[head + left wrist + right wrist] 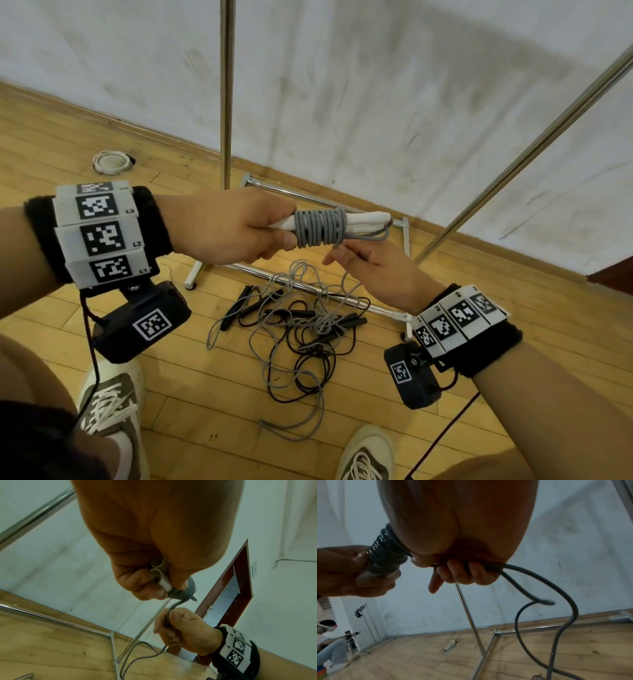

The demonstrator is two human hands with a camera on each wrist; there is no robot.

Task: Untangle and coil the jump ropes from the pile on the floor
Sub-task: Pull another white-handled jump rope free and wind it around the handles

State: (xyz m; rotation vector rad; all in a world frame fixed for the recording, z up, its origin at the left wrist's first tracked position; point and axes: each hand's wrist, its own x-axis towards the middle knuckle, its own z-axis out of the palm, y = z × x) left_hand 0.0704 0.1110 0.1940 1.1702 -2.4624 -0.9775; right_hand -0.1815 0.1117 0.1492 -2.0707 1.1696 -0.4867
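My left hand (239, 228) grips two white jump-rope handles (363, 219) held side by side, their hollow ends (160, 574) showing in the left wrist view. A grey rope coil (320, 228) is wound tightly around them. Just below, my right hand (373, 270) holds the loose grey rope (539, 582) in curled fingers (462, 572), the index finger sticking out. The rope runs from the coil (187, 589) through that hand (181, 631) down to the floor. A tangled pile of grey and black ropes (301, 329) with black handles lies on the wooden floor between my feet.
A chrome clothes rack stands over the pile: an upright pole (226, 92), a slanted pole (534, 144) and a base frame (342, 294). A white wall is behind. A round white floor fitting (111, 161) sits left. My shoes (113, 404) flank the pile. Another person (332, 646) sits far off.
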